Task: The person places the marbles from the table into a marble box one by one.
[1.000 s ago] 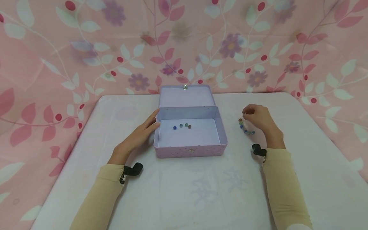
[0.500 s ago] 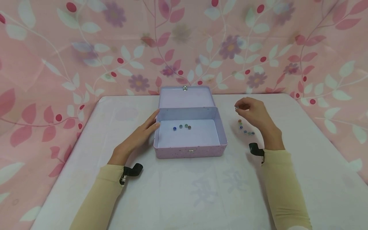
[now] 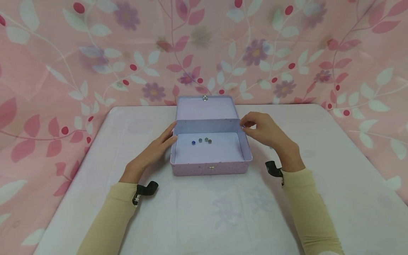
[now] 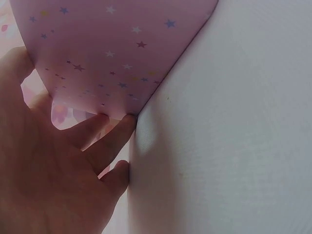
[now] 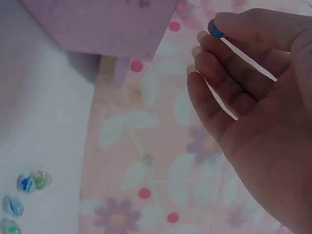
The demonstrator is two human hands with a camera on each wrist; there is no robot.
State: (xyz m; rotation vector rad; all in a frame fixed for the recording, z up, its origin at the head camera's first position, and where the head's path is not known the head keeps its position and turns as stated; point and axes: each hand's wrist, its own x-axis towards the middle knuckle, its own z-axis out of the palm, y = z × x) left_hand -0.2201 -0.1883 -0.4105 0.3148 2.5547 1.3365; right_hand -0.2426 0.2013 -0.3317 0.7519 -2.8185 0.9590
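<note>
A lilac tin box (image 3: 211,169) stands in the middle of the table with its lid (image 3: 207,108) tilted back. Several glass marbles, among them a blue marble (image 3: 193,142), lie on its floor. My left hand (image 3: 153,152) rests against the box's left side, fingertips touching the star-printed wall (image 4: 109,53) in the left wrist view. At the box's right rim, my right hand (image 3: 267,131) pinches a blue marble (image 5: 216,30) between thumb and forefinger. Several more marbles lie on the table right of the box, such as a blue-and-white marble (image 5: 26,184); my right hand mostly hides them in the head view.
The white-covered table (image 3: 204,216) reaches back to a pink floral cloth (image 3: 204,46) hanging behind it. A metal clasp (image 3: 205,97) sits on the lid's top edge. A black wrist camera (image 3: 148,188) sticks out from each sleeve.
My right hand has lifted a marble from beside the group on the table and carried it left to the box's right rim. My left hand has kept its place.
</note>
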